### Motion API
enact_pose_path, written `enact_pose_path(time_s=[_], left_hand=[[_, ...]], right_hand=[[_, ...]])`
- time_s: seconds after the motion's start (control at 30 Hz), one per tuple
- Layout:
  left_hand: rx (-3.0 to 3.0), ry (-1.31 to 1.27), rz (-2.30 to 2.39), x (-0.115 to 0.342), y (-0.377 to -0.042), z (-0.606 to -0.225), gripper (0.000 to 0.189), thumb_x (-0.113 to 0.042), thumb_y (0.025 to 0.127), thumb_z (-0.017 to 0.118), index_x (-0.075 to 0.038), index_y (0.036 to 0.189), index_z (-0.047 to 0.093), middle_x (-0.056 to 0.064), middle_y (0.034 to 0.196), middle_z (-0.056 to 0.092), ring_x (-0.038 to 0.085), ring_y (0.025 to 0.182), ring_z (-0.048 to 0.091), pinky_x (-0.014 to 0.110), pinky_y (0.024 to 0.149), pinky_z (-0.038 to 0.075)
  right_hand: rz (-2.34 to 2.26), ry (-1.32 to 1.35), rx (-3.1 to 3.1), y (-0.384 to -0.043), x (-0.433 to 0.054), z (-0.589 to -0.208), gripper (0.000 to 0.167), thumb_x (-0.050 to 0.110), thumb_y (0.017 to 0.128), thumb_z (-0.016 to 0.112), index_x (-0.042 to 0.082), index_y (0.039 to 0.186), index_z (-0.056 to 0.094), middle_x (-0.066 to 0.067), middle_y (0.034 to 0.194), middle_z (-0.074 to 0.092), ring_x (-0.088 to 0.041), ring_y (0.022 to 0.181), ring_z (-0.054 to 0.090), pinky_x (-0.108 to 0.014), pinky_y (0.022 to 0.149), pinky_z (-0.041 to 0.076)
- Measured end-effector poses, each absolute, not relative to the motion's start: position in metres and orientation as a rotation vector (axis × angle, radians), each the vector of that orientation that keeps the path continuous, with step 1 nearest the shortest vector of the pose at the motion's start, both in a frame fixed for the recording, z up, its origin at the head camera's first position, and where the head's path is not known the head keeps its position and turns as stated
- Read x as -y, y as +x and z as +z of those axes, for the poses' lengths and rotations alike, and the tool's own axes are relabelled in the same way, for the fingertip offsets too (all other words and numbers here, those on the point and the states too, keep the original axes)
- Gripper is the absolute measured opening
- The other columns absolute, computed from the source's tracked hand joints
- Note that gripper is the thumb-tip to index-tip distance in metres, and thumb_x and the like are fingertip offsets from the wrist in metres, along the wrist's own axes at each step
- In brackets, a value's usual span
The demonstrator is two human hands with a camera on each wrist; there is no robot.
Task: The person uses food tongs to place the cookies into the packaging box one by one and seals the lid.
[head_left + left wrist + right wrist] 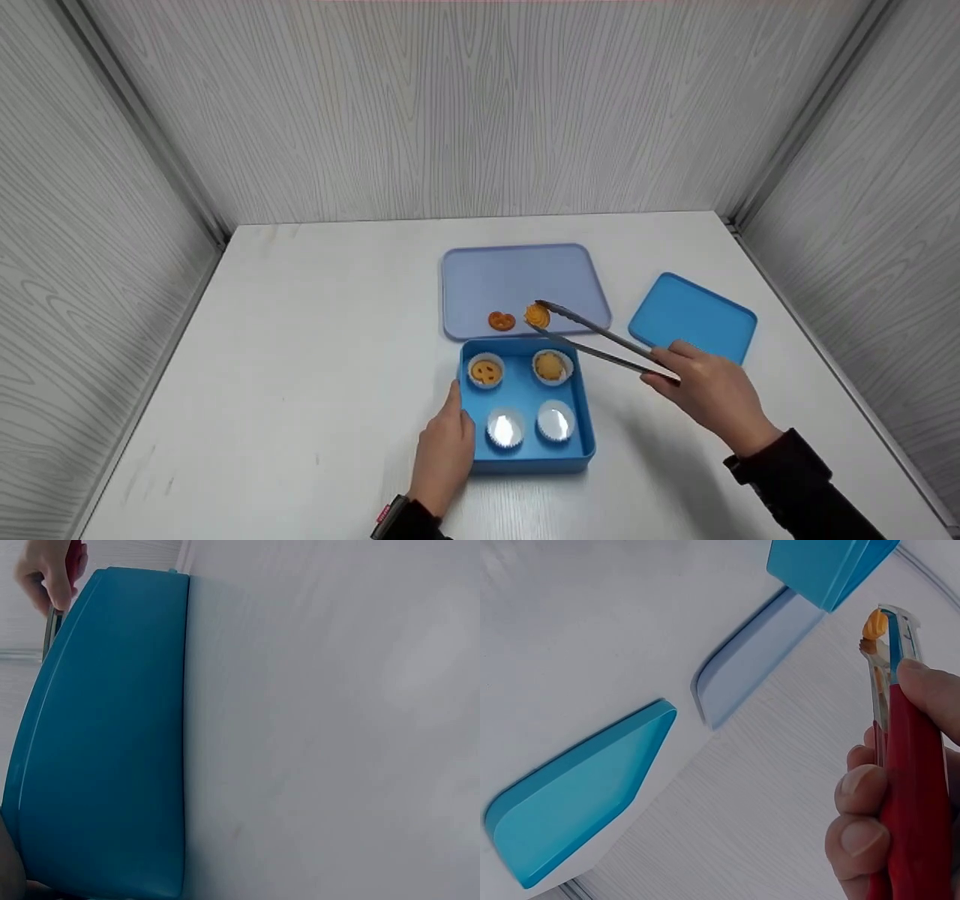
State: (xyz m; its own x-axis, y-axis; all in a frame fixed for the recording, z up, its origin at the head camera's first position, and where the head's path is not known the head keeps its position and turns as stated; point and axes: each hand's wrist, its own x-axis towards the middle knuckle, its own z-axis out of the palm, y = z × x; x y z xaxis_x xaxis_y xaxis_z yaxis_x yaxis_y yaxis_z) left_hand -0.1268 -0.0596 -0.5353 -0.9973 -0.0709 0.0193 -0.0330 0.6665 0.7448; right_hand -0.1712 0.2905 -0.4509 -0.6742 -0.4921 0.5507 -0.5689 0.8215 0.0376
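Observation:
My right hand [712, 390] holds metal tongs [600, 330] with red handles [915, 795]. Between the tongs' tips is a golden swirled cookie [537, 315], above the near edge of the lavender tray [517, 270]. My left hand [444, 450] holds the left wall of a blue box [525, 466], index finger along its side. Inside the box, one paper cup at back left has a round cookie with holes [486, 372]; another at back right has a golden cookie [550, 366]. Two white paper cups [505, 429] sit in front, with nothing visible in them.
On the lavender tray lies a brown pretzel-shaped cookie [502, 321], left of the tongs' tips. A blue lid [694, 319] rests on the white table [300, 375], right of the tray. Pale wood-grain panels [465, 112] enclose the back and sides.

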Motion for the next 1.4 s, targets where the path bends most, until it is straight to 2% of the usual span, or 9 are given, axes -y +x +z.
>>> enact_pose_path(time_s=[0.37, 0.53, 0.7, 0.8, 1.03, 1.4], left_hand=[[2.841, 0.1, -1.303, 0.06, -0.127, -0.533, 0.052, -0.012, 0.107, 0.046, 0.006, 0.154, 0.037, 0.019, 0.15, 0.053, 0.031, 0.123, 0.063, 0.049, 0.104, 0.05], [2.846, 0.108, -1.305, 0.059, -0.127, -0.533, 0.052, -0.013, 0.107, 0.046, 0.005, 0.155, 0.037, 0.018, 0.151, 0.052, 0.03, 0.124, 0.063, 0.049, 0.104, 0.05], [2.847, 0.11, -1.304, 0.059, -0.128, -0.533, 0.052, -0.014, 0.107, 0.045, 0.004, 0.156, 0.037, 0.017, 0.151, 0.053, 0.03, 0.125, 0.062, 0.048, 0.105, 0.05], [2.842, 0.103, -1.291, 0.06, -0.128, -0.533, 0.052, -0.014, 0.107, 0.046, 0.004, 0.155, 0.037, 0.018, 0.149, 0.054, 0.03, 0.122, 0.064, 0.048, 0.103, 0.051], [2.791, 0.039, -1.214, 0.06, -0.127, -0.538, 0.05, -0.009, 0.105, 0.048, 0.007, 0.151, 0.041, 0.021, 0.142, 0.06, 0.029, 0.101, 0.071, 0.047, 0.086, 0.057], [2.8, 0.044, -1.24, 0.061, -0.127, -0.538, 0.051, -0.009, 0.104, 0.048, 0.007, 0.152, 0.04, 0.022, 0.142, 0.059, 0.025, 0.095, 0.07, 0.047, 0.085, 0.057]], right_hand=[[0.197, 0.85, 2.464, -0.162, -0.298, -0.443, 0.03, 0.021, 0.073, 0.092, 0.013, 0.096, 0.075, 0.006, 0.078, 0.058, 0.0, 0.055, 0.043, -0.019, 0.046, 0.037], [0.218, 0.885, 2.493, -0.159, -0.308, -0.44, 0.03, 0.02, 0.072, 0.093, 0.014, 0.097, 0.076, 0.007, 0.079, 0.06, 0.0, 0.057, 0.046, -0.019, 0.047, 0.039], [0.232, 0.95, 2.502, -0.157, -0.319, -0.436, 0.031, 0.02, 0.07, 0.093, 0.018, 0.096, 0.076, 0.011, 0.077, 0.055, 0.004, 0.058, 0.043, -0.016, 0.047, 0.038], [0.242, 1.003, 2.517, -0.156, -0.324, -0.433, 0.03, 0.02, 0.071, 0.093, 0.021, 0.095, 0.074, 0.015, 0.076, 0.05, 0.007, 0.058, 0.04, -0.014, 0.048, 0.035], [0.28, 1.115, 2.578, -0.156, -0.331, -0.426, 0.029, 0.019, 0.074, 0.09, 0.026, 0.095, 0.072, 0.019, 0.078, 0.047, 0.008, 0.06, 0.038, -0.016, 0.05, 0.035], [0.291, 1.249, 2.628, -0.155, -0.338, -0.416, 0.03, 0.021, 0.075, 0.09, 0.029, 0.095, 0.07, 0.02, 0.08, 0.046, 0.009, 0.061, 0.036, -0.013, 0.051, 0.035]])
